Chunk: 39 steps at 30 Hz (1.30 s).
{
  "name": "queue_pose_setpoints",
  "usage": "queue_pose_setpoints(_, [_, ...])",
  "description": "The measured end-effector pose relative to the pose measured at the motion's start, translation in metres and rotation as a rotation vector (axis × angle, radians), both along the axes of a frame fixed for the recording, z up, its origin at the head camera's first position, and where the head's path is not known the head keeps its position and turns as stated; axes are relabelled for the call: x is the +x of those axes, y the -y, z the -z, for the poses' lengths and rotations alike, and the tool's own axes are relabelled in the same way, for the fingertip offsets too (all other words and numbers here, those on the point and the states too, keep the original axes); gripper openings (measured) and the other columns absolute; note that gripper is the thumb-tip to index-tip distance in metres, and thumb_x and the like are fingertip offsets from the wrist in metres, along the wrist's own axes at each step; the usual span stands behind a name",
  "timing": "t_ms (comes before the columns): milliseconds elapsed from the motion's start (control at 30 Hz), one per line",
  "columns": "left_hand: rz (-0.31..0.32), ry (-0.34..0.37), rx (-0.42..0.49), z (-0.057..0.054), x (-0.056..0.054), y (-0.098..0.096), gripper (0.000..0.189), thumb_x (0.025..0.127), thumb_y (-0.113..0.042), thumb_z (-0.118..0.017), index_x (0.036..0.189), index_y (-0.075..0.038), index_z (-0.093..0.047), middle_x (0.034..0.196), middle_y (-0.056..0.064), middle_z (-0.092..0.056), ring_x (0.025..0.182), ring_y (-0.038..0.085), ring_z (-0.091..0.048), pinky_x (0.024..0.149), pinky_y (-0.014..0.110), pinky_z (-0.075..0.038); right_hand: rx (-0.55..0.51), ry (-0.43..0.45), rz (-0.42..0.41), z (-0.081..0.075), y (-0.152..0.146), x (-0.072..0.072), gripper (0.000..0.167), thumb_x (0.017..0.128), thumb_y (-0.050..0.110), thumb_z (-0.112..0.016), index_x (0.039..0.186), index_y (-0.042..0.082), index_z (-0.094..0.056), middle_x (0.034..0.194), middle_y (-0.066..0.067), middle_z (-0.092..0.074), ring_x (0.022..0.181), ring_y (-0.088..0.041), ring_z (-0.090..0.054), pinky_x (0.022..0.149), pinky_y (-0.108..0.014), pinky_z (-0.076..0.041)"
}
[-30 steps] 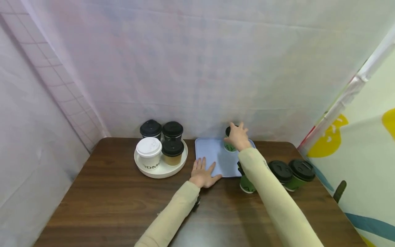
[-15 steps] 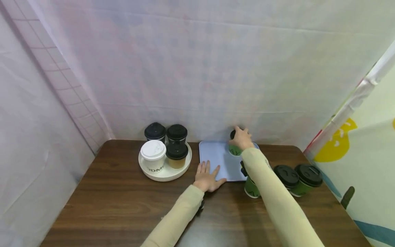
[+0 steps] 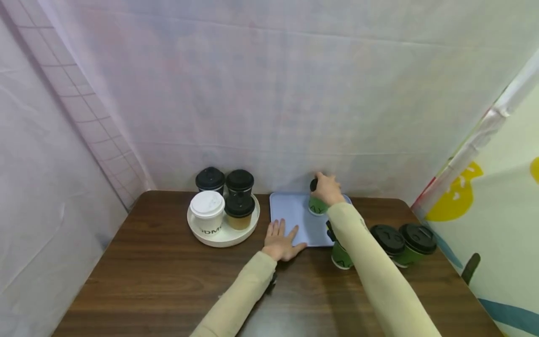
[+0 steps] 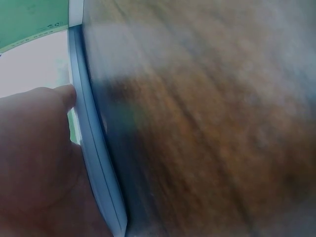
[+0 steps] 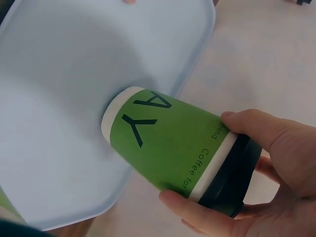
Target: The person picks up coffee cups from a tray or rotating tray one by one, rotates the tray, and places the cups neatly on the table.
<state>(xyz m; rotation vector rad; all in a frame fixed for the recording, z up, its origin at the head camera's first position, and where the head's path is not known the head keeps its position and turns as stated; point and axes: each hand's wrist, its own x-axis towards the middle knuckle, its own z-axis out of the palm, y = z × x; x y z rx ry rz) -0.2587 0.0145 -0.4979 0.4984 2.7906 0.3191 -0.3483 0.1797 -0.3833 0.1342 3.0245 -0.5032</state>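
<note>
On the far right part of the light blue tray point(image 3: 290, 206), a green paper coffee cup point(image 5: 158, 138) with a black lid stands with its base right at the tray's surface. My right hand point(image 3: 328, 189) grips it from above, thumb and fingers around the top just by the lid point(image 5: 229, 177). Most of that lid is hidden by the hand in the head view. My left hand point(image 3: 281, 244) rests with spread, straight fingers over the tray's near left edge. In the left wrist view, the thumb point(image 4: 64, 96) lies at the tray's rim point(image 4: 94, 143).
Left of the tray, a round white tray point(image 3: 223, 241) bears several lidded cups, including a white cup point(image 3: 208, 217) and a brown cup point(image 3: 239, 217). Under my right forearm stands another green cup point(image 3: 342, 256); two black-lidded green cups point(image 3: 408, 257) are farther right. A white curtain point(image 3: 269, 93) hangs behind.
My right hand's fingers, spread over the cup earlier, have drawn in around its top. The cup has shifted slightly toward me and left. The left hand stays in place; the head view shifted a little.
</note>
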Motion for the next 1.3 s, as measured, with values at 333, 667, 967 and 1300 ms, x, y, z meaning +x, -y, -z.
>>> queue_pose_setpoints(333, [-0.004,0.024,0.012,-0.001,0.001,0.002,0.073,0.103,-0.071,-0.032,0.165,-0.033,-0.026,0.176,0.016,-0.01,0.165,0.036,-0.006,0.135,0.048,-0.004,-0.018,-0.03,-0.027,-0.015,0.014,0.011,0.07,0.096,0.02,-0.071,0.157,0.01,-0.039,0.151,-0.037,-0.042,0.131,-0.062,-0.047,0.104,-0.068,-0.049])
queue_pose_setpoints(667, [-0.009,0.019,0.006,0.0,-0.002,0.003,0.072,0.103,-0.069,-0.032,0.165,-0.033,-0.026,0.175,0.018,-0.01,0.164,0.037,-0.006,0.135,0.049,-0.003,-0.007,-0.08,-0.095,-0.016,0.024,0.036,0.063,0.093,0.019,-0.075,0.149,0.009,-0.048,0.144,-0.036,-0.046,0.127,-0.059,-0.051,0.101,-0.065,-0.051])
queue_pose_setpoints(967, [-0.005,0.04,0.009,0.002,-0.003,0.002,0.073,0.103,-0.07,-0.03,0.165,-0.033,-0.025,0.176,0.018,-0.007,0.164,0.037,-0.003,0.135,0.049,-0.001,-0.009,-0.134,-0.132,-0.009,0.021,0.065,0.059,0.09,0.018,-0.079,0.142,0.009,-0.054,0.137,-0.037,-0.05,0.118,-0.059,-0.056,0.093,-0.064,-0.055])
queue_pose_setpoints(1300, [-0.003,0.046,0.009,0.003,-0.006,-0.001,0.068,0.106,-0.065,-0.026,0.166,-0.034,-0.022,0.176,0.015,-0.005,0.165,0.035,-0.001,0.135,0.048,0.0,0.005,-0.136,-0.166,-0.015,0.022,0.096,0.06,0.092,0.018,-0.078,0.145,0.012,-0.052,0.147,-0.038,-0.042,0.12,-0.061,-0.055,0.09,-0.064,-0.056])
